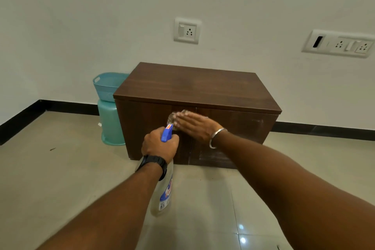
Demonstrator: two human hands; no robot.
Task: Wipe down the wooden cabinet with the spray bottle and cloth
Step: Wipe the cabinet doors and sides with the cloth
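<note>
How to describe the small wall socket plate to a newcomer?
Find the wooden cabinet. Directly above it on the wall is a small square socket plate. Unlike the long panel to its right, it has one switch and one socket.

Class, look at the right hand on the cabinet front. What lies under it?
A crumpled cloth lies under the right hand, pressed against the cabinet front. Only its edge shows past the fingertips. The rest of it, and the door surface beneath, is covered.
</note>
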